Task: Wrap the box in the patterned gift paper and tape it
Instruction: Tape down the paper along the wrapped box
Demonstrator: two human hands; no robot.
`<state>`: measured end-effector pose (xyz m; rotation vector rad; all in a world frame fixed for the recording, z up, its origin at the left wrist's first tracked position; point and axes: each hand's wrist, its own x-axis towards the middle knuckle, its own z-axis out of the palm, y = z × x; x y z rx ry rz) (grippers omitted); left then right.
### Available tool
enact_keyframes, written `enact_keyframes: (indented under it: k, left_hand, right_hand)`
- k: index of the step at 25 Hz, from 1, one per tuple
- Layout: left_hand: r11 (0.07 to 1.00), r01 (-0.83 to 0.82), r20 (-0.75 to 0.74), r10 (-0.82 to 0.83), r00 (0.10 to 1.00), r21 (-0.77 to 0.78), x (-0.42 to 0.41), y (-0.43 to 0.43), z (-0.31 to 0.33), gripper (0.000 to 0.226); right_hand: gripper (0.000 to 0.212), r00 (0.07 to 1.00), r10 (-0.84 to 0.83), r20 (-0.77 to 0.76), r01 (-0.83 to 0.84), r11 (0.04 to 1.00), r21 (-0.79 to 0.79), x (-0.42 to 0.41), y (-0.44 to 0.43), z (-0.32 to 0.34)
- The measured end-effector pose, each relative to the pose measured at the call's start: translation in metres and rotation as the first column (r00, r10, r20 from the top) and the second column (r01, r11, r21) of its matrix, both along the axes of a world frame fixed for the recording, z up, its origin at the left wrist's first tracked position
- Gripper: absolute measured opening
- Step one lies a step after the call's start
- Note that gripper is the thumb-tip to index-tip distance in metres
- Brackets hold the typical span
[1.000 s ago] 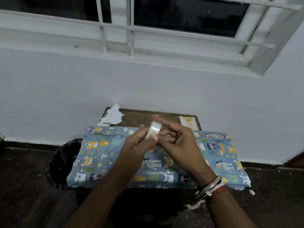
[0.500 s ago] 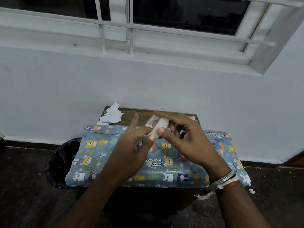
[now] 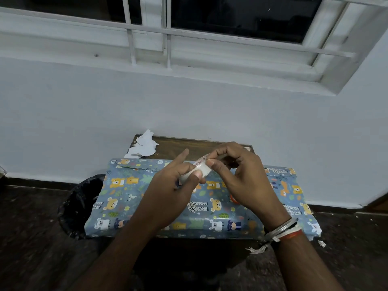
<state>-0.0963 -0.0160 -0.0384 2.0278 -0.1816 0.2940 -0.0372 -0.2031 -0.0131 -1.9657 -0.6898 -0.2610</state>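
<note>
**While the left hand (image 3: 168, 196) and the right hand (image 3: 243, 183) hold a roll of clear tape (image 3: 200, 170), the wrapped box (image 3: 130, 206) lies on the counter (image 3: 178, 147)**

Held above the middle of the box, the tape roll sits tilted between the two hands, clear of the paper below. The left hand grips its lower end with the thumb and curled fingers, while the index finger sticks out straight, pointing up and away. The right hand pinches the upper rim of the roll between thumb and forefinger, with its other fingers curled loosely behind. Red lettering runs along the roll's inner ring. Whether a strip has been lifted from the roll cannot be told.

The box lies flat and lengthwise across the brown wooden counter, overhanging it at both ends. Blue gift paper (image 3: 210, 217) printed with bears, spotted cats and other animals covers it. A folded seam runs along its far edge, and the paper at the right end looks crumpled. Behind the box, at the counter's far left corner, a torn scrap of white paper (image 3: 143, 144) lies against the pale wall (image 3: 84, 122). A bin lined with a black bag (image 3: 77, 206) stands on the dark floor (image 3: 31, 238) just beside the box's left end. Metal bangles (image 3: 282, 228) and red and white threads circle the right wrist. Above, a white barred window (image 3: 231, 15) shows dark panes.
</note>
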Motion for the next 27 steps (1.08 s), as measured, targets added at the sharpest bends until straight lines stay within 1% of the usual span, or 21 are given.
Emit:
enact_keyframes:
  k: [3, 9, 14, 16, 19, 21, 23, 25, 27]
  left_hand:
    - [0.998, -0.028, 0.004, 0.028, 1.000, -0.049, 0.001, 0.000, 0.001, 0.025]
    - [0.998, -0.044, 0.056, 0.047, 0.997, -0.048, 0.002, 0.002, 0.004, 0.039]
    - [0.998, -0.028, 0.114, 0.034, 0.993, -0.057, 0.002, -0.001, 0.007, 0.040]
    - [0.998, -0.010, 0.125, 0.018, 0.992, -0.065, 0.002, -0.001, 0.008, 0.045]
    - [0.993, 0.025, 0.067, -0.018, 0.998, -0.114, 0.001, -0.001, 0.008, 0.049]
    - [0.984, 0.036, -0.002, -0.037, 0.999, -0.175, -0.001, -0.004, 0.012, 0.047]
    - [0.972, 0.063, -0.019, -0.069, 0.997, -0.226, -0.004, -0.006, 0.017, 0.041]
    - [0.948, 0.141, -0.045, -0.160, 0.986, -0.284, -0.008, -0.007, 0.020, 0.032]
    - [0.914, 0.175, -0.108, -0.228, 0.968, -0.365, -0.009, -0.009, 0.019, 0.034]
  right_hand:
    - [0.002, 0.999, 0.019, -0.028, -0.020, 1.000, -0.012, 0.001, -0.002, 0.001]
    - [0.004, 0.995, 0.068, -0.079, -0.068, 0.998, 0.014, -0.001, -0.006, 0.012]
    - [0.007, 0.964, 0.110, -0.240, -0.077, 0.987, 0.145, -0.004, -0.004, 0.023]
    - [0.008, 0.955, 0.119, -0.273, -0.075, 0.983, 0.167, -0.005, -0.003, 0.027]
    - [0.006, 0.946, 0.131, -0.296, -0.081, 0.981, 0.175, -0.007, -0.003, 0.030]
    - [0.003, 0.943, 0.129, -0.308, -0.078, 0.982, 0.171, -0.007, -0.003, 0.031]
    - [0.005, 0.940, 0.122, -0.318, -0.066, 0.981, 0.183, -0.007, -0.004, 0.033]
    - [0.009, 0.940, 0.112, -0.323, -0.048, 0.979, 0.200, -0.006, -0.004, 0.035]
    - [0.008, 0.947, 0.098, -0.307, -0.049, 0.985, 0.165, -0.005, -0.003, 0.036]
